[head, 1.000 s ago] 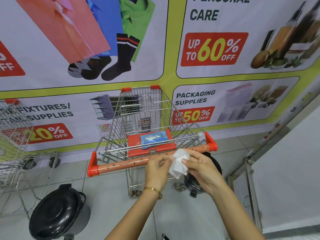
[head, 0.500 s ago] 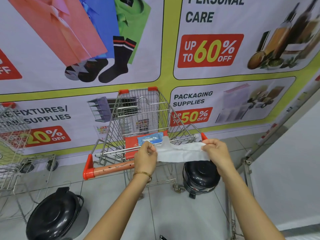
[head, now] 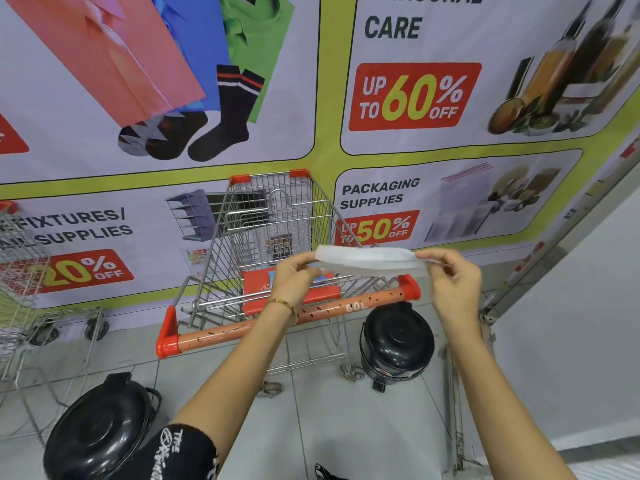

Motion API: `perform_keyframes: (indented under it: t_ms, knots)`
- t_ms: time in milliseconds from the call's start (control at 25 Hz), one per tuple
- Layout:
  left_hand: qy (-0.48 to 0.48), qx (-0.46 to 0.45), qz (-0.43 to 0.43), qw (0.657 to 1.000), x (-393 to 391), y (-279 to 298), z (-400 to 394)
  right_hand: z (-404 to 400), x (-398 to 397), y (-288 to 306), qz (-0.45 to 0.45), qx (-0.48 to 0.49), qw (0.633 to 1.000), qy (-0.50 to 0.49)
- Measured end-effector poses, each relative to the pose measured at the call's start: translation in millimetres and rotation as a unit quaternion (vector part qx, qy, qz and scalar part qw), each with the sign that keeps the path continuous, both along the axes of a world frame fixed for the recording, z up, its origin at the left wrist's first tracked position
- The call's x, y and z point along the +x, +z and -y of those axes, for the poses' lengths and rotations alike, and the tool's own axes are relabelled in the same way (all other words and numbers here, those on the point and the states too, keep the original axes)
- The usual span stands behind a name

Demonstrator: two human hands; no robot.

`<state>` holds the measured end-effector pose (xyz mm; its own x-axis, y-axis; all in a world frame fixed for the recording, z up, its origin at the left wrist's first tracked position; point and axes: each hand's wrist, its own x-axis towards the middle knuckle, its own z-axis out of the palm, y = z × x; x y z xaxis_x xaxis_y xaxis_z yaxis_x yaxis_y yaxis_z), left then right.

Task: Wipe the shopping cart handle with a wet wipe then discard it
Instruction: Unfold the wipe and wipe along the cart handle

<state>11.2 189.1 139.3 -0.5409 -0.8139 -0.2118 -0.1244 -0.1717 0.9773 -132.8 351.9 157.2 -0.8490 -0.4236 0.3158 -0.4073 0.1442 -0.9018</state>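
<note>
A white wet wipe (head: 369,260) is stretched flat between my two hands, above the cart. My left hand (head: 294,277) pinches its left end and my right hand (head: 450,277) pinches its right end. Below them runs the orange shopping cart handle (head: 214,335), speckled with dark marks and capped in red at both ends. My left forearm crosses in front of the handle's middle. A blue wipes pack (head: 273,271) lies on the cart's red child seat, mostly hidden behind my left hand.
A black lidded bin (head: 396,341) stands on the floor right of the cart, and another black bin (head: 100,431) at lower left. A second wire cart (head: 20,289) is at the left edge. A banner wall is behind; a white wall and metal frame are at right.
The wipe went from bunched between my hands to pulled out into a long strip, and both hands have lifted it higher above the handle.
</note>
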Motion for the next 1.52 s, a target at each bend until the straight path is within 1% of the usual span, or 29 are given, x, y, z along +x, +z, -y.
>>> perform_keyframes:
  t_ms: [40, 80, 120, 160, 240, 320, 400, 480, 520, 600, 640, 680, 720, 760, 800, 880, 920, 960, 1040, 1080, 1200, 1280, 1320, 1360, 1440, 1480, 1520]
  knots:
    - [0.001, 0.037, -0.012, 0.999, -5.8, 2.7, 7.4, 0.8, 8.0, -2.7, -0.096, 0.009, 0.995, 0.003]
    - [0.003, 0.088, -0.028, 0.996, -10.9, 4.8, 14.0, 2.4, 18.4, -9.1, -0.192, 0.025, 0.981, 0.024]
    - [0.001, 0.128, -0.037, 0.991, -15.6, 3.1, 20.5, 4.6, 29.3, -19.8, -0.274, 0.042, 0.959, 0.060]
    - [-0.007, 0.135, -0.020, 0.991, -19.0, 0.3, 25.7, 7.3, 39.9, -33.8, -0.337, 0.059, 0.933, 0.107]
    - [-0.045, 0.083, 0.049, 0.994, -22.8, -6.8, 33.3, 11.6, 57.4, -64.4, -0.407, 0.091, 0.889, 0.191]
    - [-0.067, 0.079, 0.072, 0.992, -23.2, -12.7, 36.9, 13.8, 68.1, -90.2, -0.439, 0.140, 0.851, 0.252]
    - [-0.073, 0.103, 0.057, 0.990, -21.1, -13.5, 39.9, 15.0, 72.8, -104.3, -0.451, 0.187, 0.821, 0.297]
    - [-0.075, 0.108, 0.060, 0.990, -18.7, -14.5, 43.2, 18.1, 73.4, -109.6, -0.437, 0.225, 0.811, 0.318]
    - [-0.081, 0.096, 0.078, 0.989, -17.4, -18.6, 46.6, 19.9, 73.7, -111.1, -0.431, 0.239, 0.808, 0.323]
    - [-0.116, 0.008, 0.169, 0.979, -11.5, -21.8, 48.7, 21.8, 77.0, -114.2, -0.424, 0.262, 0.801, 0.332]
    - [-0.146, -0.054, 0.224, 0.962, -8.5, -25.0, 50.5, 22.1, 79.0, -115.3, -0.421, 0.268, 0.799, 0.335]
    - [-0.181, -0.118, 0.279, 0.936, -6.3, -27.5, 51.5, 22.4, 80.6, -115.5, -0.416, 0.270, 0.801, 0.334]
    - [-0.210, -0.189, 0.331, 0.900, -4.3, -27.6, 50.4, 23.2, 81.1, -115.4, -0.408, 0.269, 0.807, 0.331]
    - [-0.222, -0.256, 0.364, 0.868, -2.6, -26.4, 48.0, 24.0, 81.1, -114.9, -0.397, 0.268, 0.814, 0.329]
    - [-0.220, -0.308, 0.375, 0.846, 0.4, -23.6, 42.9, 25.0, 80.2, -114.8, -0.387, 0.265, 0.821, 0.326]
    - [-0.210, -0.362, 0.352, 0.837, 8.1, -18.1, 29.1, 25.7, 78.7, -114.9, -0.369, 0.260, 0.832, 0.322]
    - [-0.220, -0.380, 0.334, 0.834, 12.6, -17.7, 22.2, 25.2, 78.4, -114.2, -0.358, 0.258, 0.838, 0.322]
    - [-0.240, -0.400, 0.326, 0.822, 17.5, -18.6, 14.7, 24.2, 78.2, -113.1, -0.348, 0.256, 0.842, 0.322]
    - [-0.256, -0.428, 0.348, 0.794, 29.3, -23.7, 5.2, 22.1, 78.8, -109.6, -0.343, 0.256, 0.844, 0.323]
    - [-0.248, -0.431, 0.366, 0.787, 34.9, -27.1, 3.7, 20.9, 78.8, -106.9, -0.347, 0.254, 0.844, 0.319]
    - [-0.214, -0.417, 0.400, 0.788, 52.8, -34.7, 1.4, 22.7, 76.6, -96.7, -0.364, 0.222, 0.861, 0.277]
    - [-0.184, -0.415, 0.406, 0.793, 62.8, -37.6, 0.8, 32.0, 73.2, -89.0, -0.382, 0.225, 0.868, 0.222]
    - [-0.168, -0.416, 0.409, 0.795, 67.0, -39.4, 0.8, 38.8, 72.1, -86.9, -0.402, 0.252, 0.858, 0.197]
    - [-0.151, -0.418, 0.412, 0.795, 70.0, -40.6, -0.6, 45.5, 71.7, -87.8, -0.425, 0.291, 0.838, 0.182]
    - [-0.125, -0.425, 0.415, 0.795, 72.6, -44.3, -5.5, 54.3, 75.2, -97.9, -0.467, 0.360, 0.789, 0.174]
    - [-0.115, -0.426, 0.414, 0.797, 73.1, -46.4, -8.8, 56.4, 78.5, -104.1, -0.477, 0.383, 0.771, 0.176]
    - [-0.106, -0.424, 0.412, 0.800, 73.5, -48.1, -12.4, 57.5, 82.3, -108.8, -0.475, 0.402, 0.762, 0.179]
